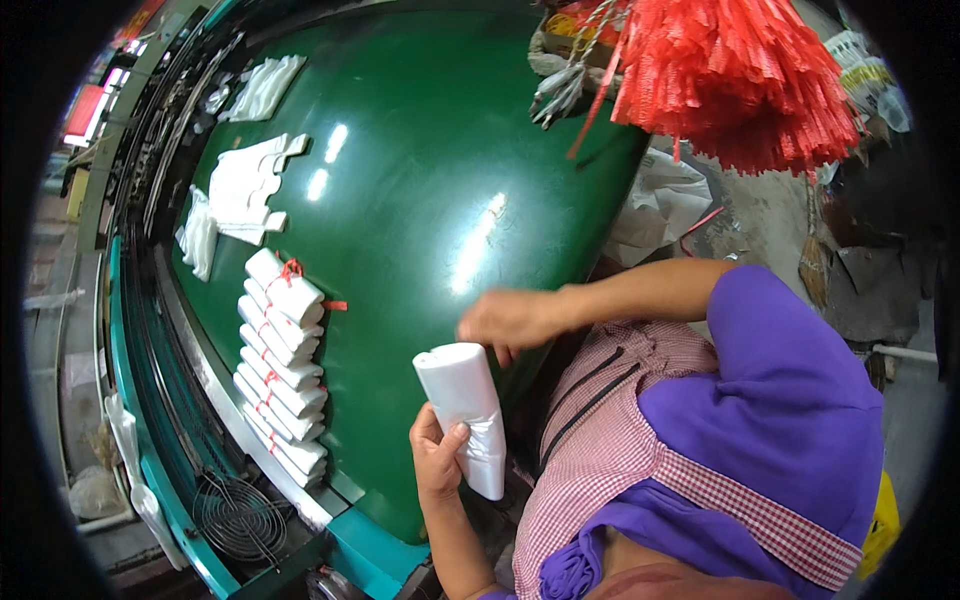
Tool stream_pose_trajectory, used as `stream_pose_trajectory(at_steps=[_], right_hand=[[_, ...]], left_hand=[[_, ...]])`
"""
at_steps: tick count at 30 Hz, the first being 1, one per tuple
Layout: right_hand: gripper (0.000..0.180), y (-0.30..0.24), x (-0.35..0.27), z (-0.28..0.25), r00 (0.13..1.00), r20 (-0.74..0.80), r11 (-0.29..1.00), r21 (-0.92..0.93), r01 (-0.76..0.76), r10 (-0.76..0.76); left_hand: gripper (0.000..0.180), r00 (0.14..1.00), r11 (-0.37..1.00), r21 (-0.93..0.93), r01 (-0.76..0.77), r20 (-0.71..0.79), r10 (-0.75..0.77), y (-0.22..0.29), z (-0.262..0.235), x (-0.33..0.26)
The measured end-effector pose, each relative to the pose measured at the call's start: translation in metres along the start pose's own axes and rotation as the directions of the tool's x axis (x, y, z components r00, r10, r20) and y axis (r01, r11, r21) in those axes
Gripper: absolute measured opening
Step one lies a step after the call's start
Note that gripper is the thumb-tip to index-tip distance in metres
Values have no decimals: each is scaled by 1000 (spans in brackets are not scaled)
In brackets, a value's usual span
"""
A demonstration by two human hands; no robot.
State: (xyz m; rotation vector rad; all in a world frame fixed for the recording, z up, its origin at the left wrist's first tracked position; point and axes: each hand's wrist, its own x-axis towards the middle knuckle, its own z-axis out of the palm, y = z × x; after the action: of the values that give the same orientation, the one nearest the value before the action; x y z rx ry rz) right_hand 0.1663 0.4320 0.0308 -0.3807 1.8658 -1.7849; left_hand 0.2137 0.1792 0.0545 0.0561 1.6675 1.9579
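Observation:
My left hand [440,455] is closed round a folded bundle of white plastic bags [462,385], its thumb pressed on the front. The bundle stands tilted over the near edge of the green table and shows no red tie. Just above its top end is my right hand [510,322], smeared by motion. Its fingers look bent, but whether they hold anything cannot be made out. Left of my hands, a row of similar white bundles [283,375] lies overlapped on the table, bound with red strips.
Flat white plastic bags [245,190] lie farther along the green table [400,130], with more white bags [265,88] beyond. A bunch of red plastic strips [730,80] hangs at the upper right. Teal machine framing with a round wire guard [240,515] borders the left side.

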Motion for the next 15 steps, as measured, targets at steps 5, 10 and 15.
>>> stream_pose_trajectory(at_steps=[5, 10, 15], right_hand=[[22, 9, -29, -10, 881, -470, 818, 523, 240, 42], [27, 22, -87, -88, 371, -915, 811, 332, 481, 155], [21, 27, -33, -144, 358, -934, 825, 187, 533, -19]], left_hand=[[50, 1000, 976, -218, 9, 30, -3, -11, -11, -19], [49, 996, 968, -252, -16, 80, 38, -12, -6, -3], [47, 991, 983, -178, -50, 113, 71, -1, 5, 13]])
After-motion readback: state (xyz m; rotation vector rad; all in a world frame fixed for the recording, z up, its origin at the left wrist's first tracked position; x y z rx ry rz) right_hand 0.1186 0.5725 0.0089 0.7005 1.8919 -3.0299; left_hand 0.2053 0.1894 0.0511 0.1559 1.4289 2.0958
